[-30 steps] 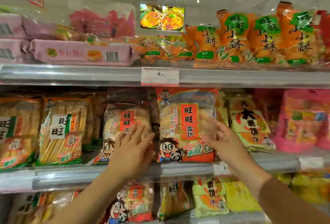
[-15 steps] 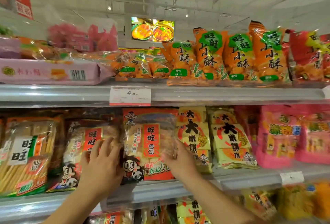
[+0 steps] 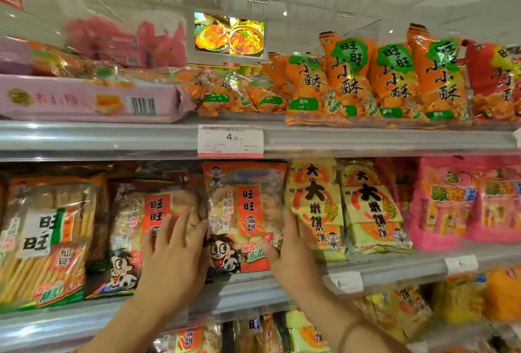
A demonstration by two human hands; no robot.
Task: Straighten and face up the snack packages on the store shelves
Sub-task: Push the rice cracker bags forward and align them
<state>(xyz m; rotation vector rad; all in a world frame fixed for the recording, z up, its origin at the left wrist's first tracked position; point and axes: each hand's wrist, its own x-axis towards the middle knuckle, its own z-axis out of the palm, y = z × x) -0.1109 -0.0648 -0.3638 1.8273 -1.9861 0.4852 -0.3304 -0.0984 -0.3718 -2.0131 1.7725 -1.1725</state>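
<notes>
A red rice-cracker package (image 3: 248, 211) with a cartoon face stands upright and faces front in the middle of the middle shelf (image 3: 253, 288). My right hand (image 3: 293, 254) holds its lower right edge, thumb on the front and fingers along the side. My left hand (image 3: 174, 257) lies flat with straight, spread fingers at the package's left edge, and it also covers part of the neighbouring red package (image 3: 132, 234), which leans back and sits deeper.
Yellow rice-cracker packs (image 3: 313, 200) touch the right hand's side. Pink bags (image 3: 451, 200) stand further right, and stick-cracker bags (image 3: 48, 237) at the left. Orange bags (image 3: 346, 79) and a long pink box (image 3: 70, 99) fill the upper shelf above a price tag (image 3: 230, 140).
The view swung to the right and upward. Both hands stayed on the centre package, closing in on its two sides; it now stands straighter against the shelf front.
</notes>
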